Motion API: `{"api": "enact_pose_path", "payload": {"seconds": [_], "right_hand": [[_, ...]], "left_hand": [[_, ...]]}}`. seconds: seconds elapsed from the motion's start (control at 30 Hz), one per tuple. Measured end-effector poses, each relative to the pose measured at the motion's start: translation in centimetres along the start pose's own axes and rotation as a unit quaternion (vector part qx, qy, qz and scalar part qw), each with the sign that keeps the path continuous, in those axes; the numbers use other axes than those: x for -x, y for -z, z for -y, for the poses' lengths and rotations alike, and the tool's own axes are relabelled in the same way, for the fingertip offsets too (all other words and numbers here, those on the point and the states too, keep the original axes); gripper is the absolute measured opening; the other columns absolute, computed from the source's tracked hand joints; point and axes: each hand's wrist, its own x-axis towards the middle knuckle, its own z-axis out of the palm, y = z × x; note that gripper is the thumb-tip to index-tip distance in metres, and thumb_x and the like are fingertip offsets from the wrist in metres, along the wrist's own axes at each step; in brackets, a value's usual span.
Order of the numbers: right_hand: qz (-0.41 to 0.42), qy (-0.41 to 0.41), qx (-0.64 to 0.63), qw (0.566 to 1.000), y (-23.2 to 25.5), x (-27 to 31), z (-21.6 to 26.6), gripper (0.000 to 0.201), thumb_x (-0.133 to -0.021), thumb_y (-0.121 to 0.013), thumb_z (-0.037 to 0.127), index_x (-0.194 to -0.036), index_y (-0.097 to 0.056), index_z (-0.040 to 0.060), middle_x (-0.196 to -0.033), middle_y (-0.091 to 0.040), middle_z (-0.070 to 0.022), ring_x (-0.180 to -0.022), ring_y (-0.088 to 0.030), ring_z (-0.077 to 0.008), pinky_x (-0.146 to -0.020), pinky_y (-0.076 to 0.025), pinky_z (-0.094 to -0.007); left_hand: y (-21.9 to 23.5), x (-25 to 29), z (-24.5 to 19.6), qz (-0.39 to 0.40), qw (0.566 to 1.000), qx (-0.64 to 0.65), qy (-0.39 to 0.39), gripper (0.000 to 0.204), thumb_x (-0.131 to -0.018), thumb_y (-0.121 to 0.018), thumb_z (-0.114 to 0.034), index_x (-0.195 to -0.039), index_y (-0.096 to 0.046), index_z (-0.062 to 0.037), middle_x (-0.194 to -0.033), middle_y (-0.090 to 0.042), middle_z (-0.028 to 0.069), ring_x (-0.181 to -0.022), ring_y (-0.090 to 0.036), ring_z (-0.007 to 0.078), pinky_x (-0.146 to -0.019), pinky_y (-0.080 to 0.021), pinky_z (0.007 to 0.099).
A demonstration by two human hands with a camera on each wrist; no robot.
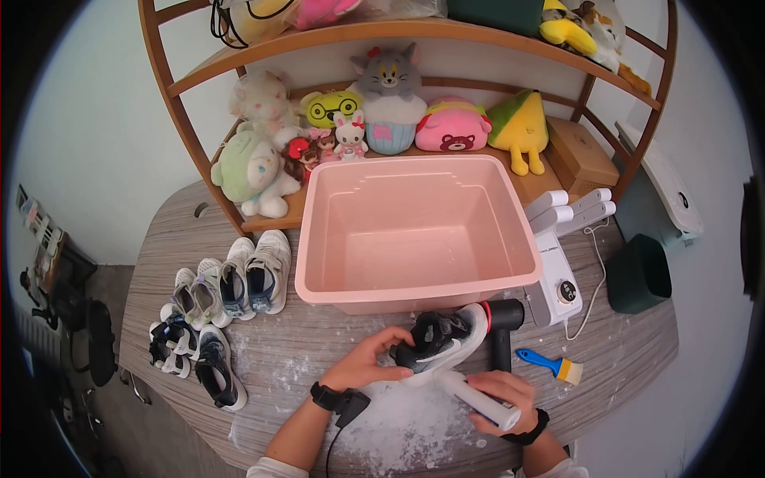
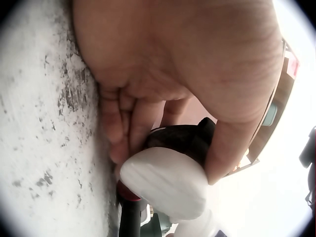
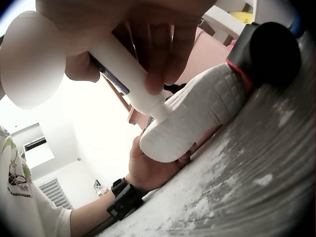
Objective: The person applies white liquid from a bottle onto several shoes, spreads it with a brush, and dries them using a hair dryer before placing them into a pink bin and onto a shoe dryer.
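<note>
A small black-and-white shoe (image 1: 437, 338) is tipped on its side over the table. My left hand (image 1: 366, 360) grips it by the heel end, fingers on one side and thumb on the other. Its pale sole (image 3: 197, 111) is turned towards my right hand (image 1: 504, 392). In that right hand I hold a slim white bottle (image 1: 484, 402) with a dark blue label. The bottle's narrow tip meets the sole near the heel in the right wrist view. White powder (image 1: 398, 430) covers the table below the shoe.
A black hair dryer (image 1: 504, 317) with a red ring lies by the toe. Beyond stands a large pink tub (image 1: 414, 299). A blue-handled brush (image 1: 550, 365) and a white shoe dryer (image 1: 551, 271) are on the right. Several shoes (image 1: 219, 370) line the left, below a toy shelf (image 1: 414, 32).
</note>
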Motion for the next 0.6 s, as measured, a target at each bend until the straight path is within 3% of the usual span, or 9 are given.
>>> {"api": "enact_pose_path", "payload": {"seconds": [0.1,0.33,0.47,0.6], "right_hand": [[0.035,0.017,-0.007,0.999,-0.5,-0.3,0.4,0.051,-0.07,-0.09,0.018,-0.115,-0.073,0.0005,-0.112,-0.073,-0.0159,-0.093,-0.075,-0.0327,-0.083,-0.061,-0.0394],[-0.012,0.008,0.028,1.0,-0.1,0.0,0.1,0.051,-0.07,-0.087,0.021,-0.114,-0.073,-0.0001,-0.108,-0.073,-0.0145,-0.084,-0.074,-0.0304,-0.075,-0.06,-0.0369],[-0.007,0.013,0.045,0.999,-0.6,0.1,0.5,0.051,-0.069,-0.089,0.019,-0.113,-0.073,0.0001,-0.109,-0.073,-0.0145,-0.086,-0.074,-0.03,-0.076,-0.06,-0.0377],[0.039,0.051,0.003,0.998,-1.4,-0.3,0.9,0.054,-0.07,-0.091,0.018,-0.117,-0.071,-0.0003,-0.112,-0.072,-0.0156,-0.09,-0.073,-0.0301,-0.078,-0.06,-0.0388]], "left_hand": [[-0.1,0.0,0.3,-0.002,1.0,-0.002,-0.006,0.052,-0.085,-0.082,-0.004,-0.129,-0.056,-0.0042,-0.122,-0.062,0.0032,-0.119,-0.055,0.0133,-0.105,-0.04,0.0308],[-0.1,0.0,0.1,0.001,1.0,-0.027,0.0,0.05,-0.086,-0.083,-0.007,-0.128,-0.056,-0.0061,-0.118,-0.064,0.0034,-0.114,-0.058,0.0123,-0.104,-0.042,0.0306],[-0.3,0.1,0.1,-0.002,1.0,-0.018,-0.004,0.05,-0.086,-0.084,-0.008,-0.128,-0.057,-0.006,-0.116,-0.065,0.0031,-0.112,-0.059,0.0124,-0.103,-0.043,0.031],[-0.4,0.1,-0.1,0.002,0.999,-0.038,-0.002,0.05,-0.085,-0.086,-0.01,-0.126,-0.058,-0.0065,-0.115,-0.066,0.0033,-0.111,-0.06,0.0127,-0.103,-0.044,0.0311]]}}
